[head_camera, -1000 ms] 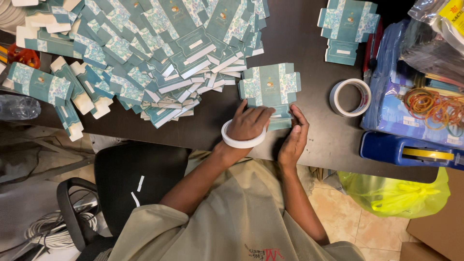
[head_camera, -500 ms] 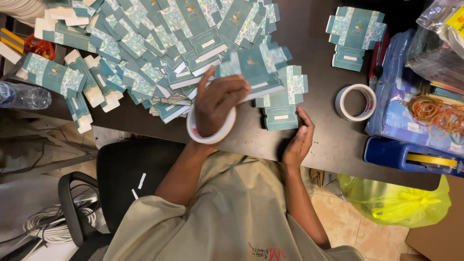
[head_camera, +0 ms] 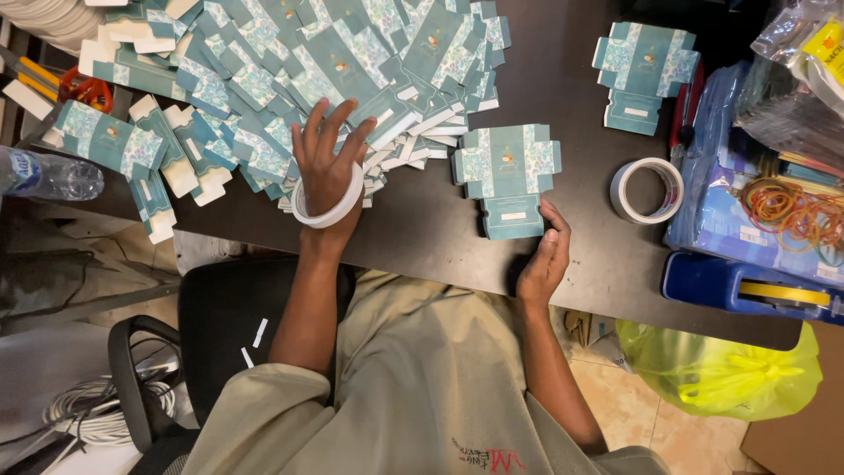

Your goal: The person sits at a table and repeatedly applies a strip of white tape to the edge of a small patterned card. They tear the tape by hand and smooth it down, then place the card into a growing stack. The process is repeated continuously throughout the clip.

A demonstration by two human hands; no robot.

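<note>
- Flat carton blanks [head_camera: 290, 79], teal card printed with pale floral panels and white tabs, are heaped in overlapping layers across the upper left of the dark table [head_camera: 563, 97]; the heap is cut off by the top edge of the view.
- A dark, smooth tabletop is noted, with bare surface between the heap and the goods at the right; its near edge runs just above the person's lap.
- A separate small stack of blanks [head_camera: 508, 171] is laid squarely near the table's front edge, and another stack [head_camera: 644, 75] lies farther back, well apart.
- Blue plastic-wrapped packs [head_camera: 730, 220] with a tangle of rubber bands [head_camera: 791, 211] on top are seen at the right, partly cropped.
- The left hand [head_camera: 327, 163] is laid flat on the heap's near edge, fingers spread apart and nothing gripped.
- The right hand [head_camera: 545, 255] is rested at the table's front edge, just beside the small stack, fingers held together and loosely curled; contact of the fingertips with the stack cannot be confirmed.
- A white tape ring [head_camera: 327, 204] is worn round the left wrist like a bangle.
- A second tape roll [head_camera: 647, 190] lies flat to the right of the small stack.
- A clear water bottle [head_camera: 48, 174] is cut off at the left edge.
</note>
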